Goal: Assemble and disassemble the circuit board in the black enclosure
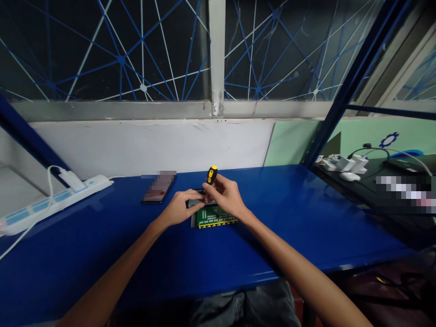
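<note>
My right hand (227, 194) is closed round a screwdriver with a black and yellow handle (212, 173). The tool stands nearly upright, and its lower end is hidden by my fingers. Beneath it on the desk lies a green circuit board (214, 215) with a yellow toothed strip (218, 224) along the near edge. My left hand (177, 207) is at the board's left far corner, beside a dark grey part (194, 203). Its thumb and fingertips draw together near the screwdriver's lower end; what they pinch is too small to make out.
A phone (159, 188) lies on the blue desk (136, 254), left of the board. A white power strip (57, 202) with a plugged-in cable is at the far left. White adapters (352, 163) and cables sit on a black table to the right. Blue posts rise at both sides.
</note>
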`<action>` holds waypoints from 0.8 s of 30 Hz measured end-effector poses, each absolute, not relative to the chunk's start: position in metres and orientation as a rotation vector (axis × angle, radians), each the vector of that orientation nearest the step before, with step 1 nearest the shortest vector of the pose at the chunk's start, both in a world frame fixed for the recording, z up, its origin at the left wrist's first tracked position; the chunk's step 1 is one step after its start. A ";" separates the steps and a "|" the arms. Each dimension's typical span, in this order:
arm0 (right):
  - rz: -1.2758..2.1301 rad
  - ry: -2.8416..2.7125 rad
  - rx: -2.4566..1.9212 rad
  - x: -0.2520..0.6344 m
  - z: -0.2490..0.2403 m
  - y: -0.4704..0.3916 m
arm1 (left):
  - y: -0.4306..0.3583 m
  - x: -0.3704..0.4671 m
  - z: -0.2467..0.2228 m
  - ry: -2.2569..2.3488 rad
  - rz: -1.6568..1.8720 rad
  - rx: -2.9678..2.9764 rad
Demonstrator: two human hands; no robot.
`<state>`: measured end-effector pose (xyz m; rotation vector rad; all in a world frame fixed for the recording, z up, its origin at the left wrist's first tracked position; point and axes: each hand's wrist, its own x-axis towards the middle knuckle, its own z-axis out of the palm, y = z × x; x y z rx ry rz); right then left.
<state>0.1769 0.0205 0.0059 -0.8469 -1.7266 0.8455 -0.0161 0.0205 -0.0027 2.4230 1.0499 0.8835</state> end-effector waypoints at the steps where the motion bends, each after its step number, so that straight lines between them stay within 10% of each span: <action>1: 0.853 -1.716 -0.839 0.177 0.006 0.021 | 0.020 -0.016 -0.002 1.049 0.867 2.420; 24: 0.403 -1.602 -1.298 0.313 -0.004 0.063 | 0.027 0.006 0.004 1.103 1.001 2.471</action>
